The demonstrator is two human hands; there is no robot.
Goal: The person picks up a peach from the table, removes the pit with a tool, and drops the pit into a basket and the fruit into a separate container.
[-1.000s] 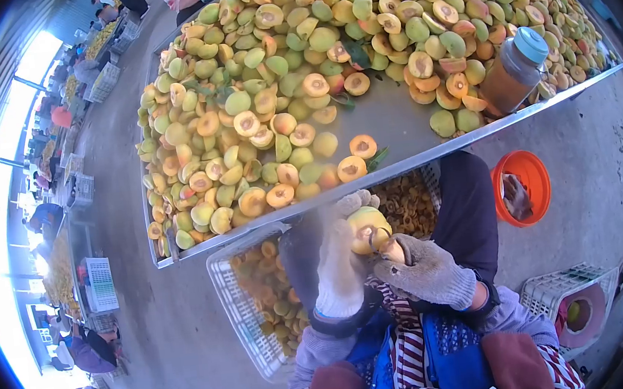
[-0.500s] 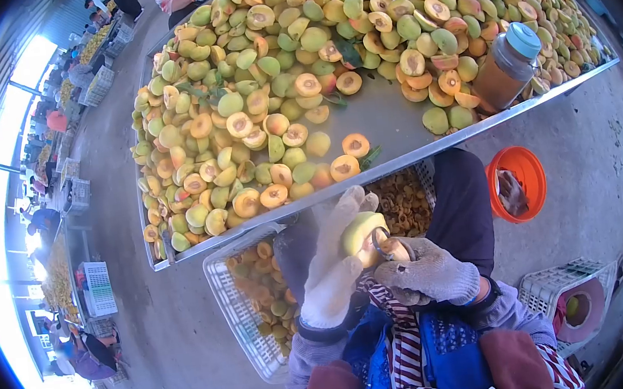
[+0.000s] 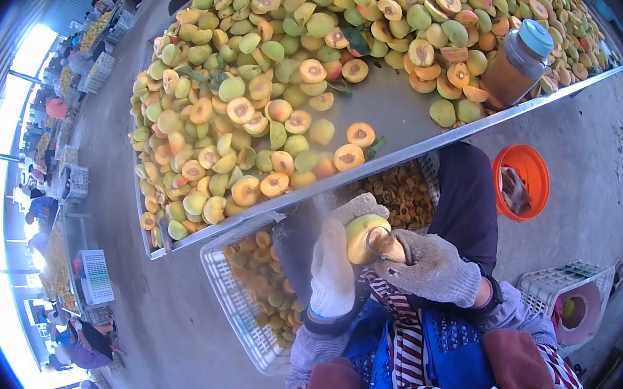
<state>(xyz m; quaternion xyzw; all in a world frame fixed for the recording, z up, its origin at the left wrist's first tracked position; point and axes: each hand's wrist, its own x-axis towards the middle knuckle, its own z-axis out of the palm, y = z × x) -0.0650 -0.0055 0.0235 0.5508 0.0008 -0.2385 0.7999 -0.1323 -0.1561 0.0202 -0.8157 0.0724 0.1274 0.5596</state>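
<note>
In my gloved left hand [image 3: 331, 267] is a yellow-green peach half [image 3: 358, 235], its cut side turned toward the right hand. My gloved right hand [image 3: 435, 269] is closed round a small pitting knife [image 3: 392, 249] with a curved metal loop. That loop meets the cut face of the fruit; whether the stone is loose cannot be made out. Both hands are over my lap, just below the edge of a metal table [image 3: 409, 121] heaped with halved peaches [image 3: 243, 111].
A white crate [image 3: 218, 278] of peach halves stands at left; another crate [image 3: 429, 172] with brownish pieces is under the table edge. A lidded bottle [image 3: 513, 66] sits on the table. An orange bucket [image 3: 540, 180] and a white basket [image 3: 534, 289] are at right. Other people work far left.
My right hand has turned the loop against the peach half, and the fingers of my left hand have curled closer round the fruit. The view has shifted slightly.
</note>
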